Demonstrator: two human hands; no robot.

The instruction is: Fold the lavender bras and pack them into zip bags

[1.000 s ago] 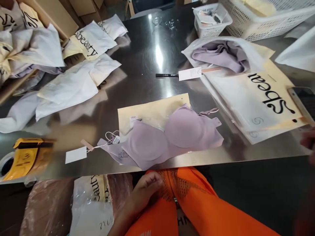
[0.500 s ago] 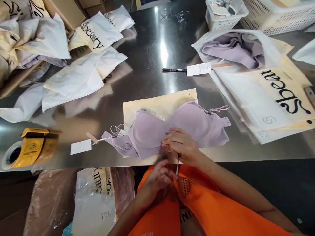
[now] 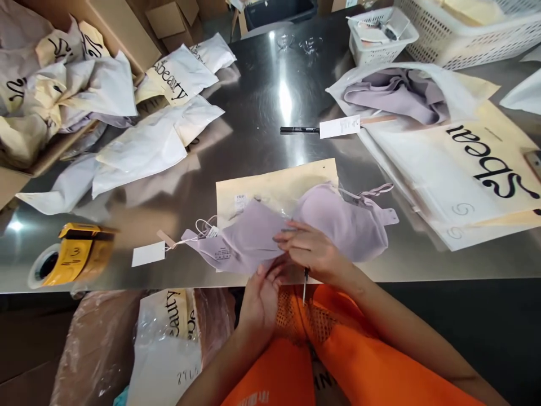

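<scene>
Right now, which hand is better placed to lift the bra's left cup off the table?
Probably the left hand. It sits at the table edge just under that cup of the bra, fingers free. The right hand already presses on the bra's middle and holds a thin tool.

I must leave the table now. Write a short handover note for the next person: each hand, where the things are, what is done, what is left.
Right hand: rests on the lilac bra, with a thin dark tool hanging from it.
Left hand: at the table edge, fingers touching the bra's lower hem.
Things: the bra lies cups up, partly on a cream bag; its white hang tag lies to the left. A black pen lies further back.
Done: the bra is out of its bag and spread out.
Left: it is not yet folded or bagged.
</scene>
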